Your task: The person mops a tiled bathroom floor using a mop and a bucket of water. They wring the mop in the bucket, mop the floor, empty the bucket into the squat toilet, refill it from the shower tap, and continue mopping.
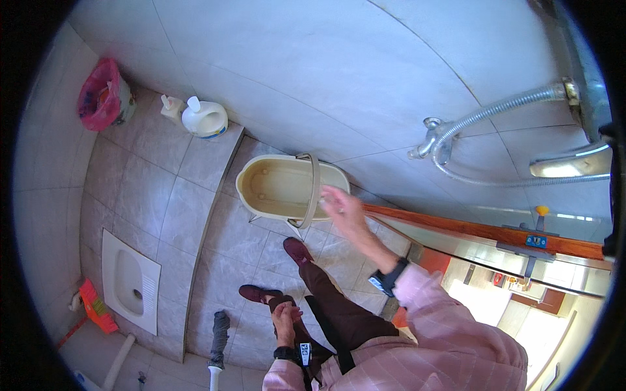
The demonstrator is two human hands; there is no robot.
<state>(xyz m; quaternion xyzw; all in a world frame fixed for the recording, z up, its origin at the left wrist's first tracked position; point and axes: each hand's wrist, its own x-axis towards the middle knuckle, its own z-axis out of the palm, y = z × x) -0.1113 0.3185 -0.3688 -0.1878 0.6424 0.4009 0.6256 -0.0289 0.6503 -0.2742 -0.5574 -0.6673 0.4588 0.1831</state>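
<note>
A cream plastic mop bucket (pixel 279 185) stands on the tiled floor, its handle (pixel 313 190) raised across the opening. Beside the handle, over the bucket's near right rim, is my right hand (pixel 345 207), slightly blurred, its fingers partly curled; whether it touches the bucket is unclear. Low in the view, my left hand (pixel 286 315) hangs in front of my trouser leg with its fingers loosely bent and nothing visible in it. A mop with a grey head and white pole (pixel 218 339) is to the left of that hand.
A raised step (pixel 210 215) bears a squat toilet (pixel 131 283), white plastic bottles (pixel 205 119) and a pink-lined bin (pixel 100 95). An orange and green brush head (pixel 98 305) is at the left wall. On the right are a metal hose (pixel 440 156) and a wood-edged door (pixel 464 227).
</note>
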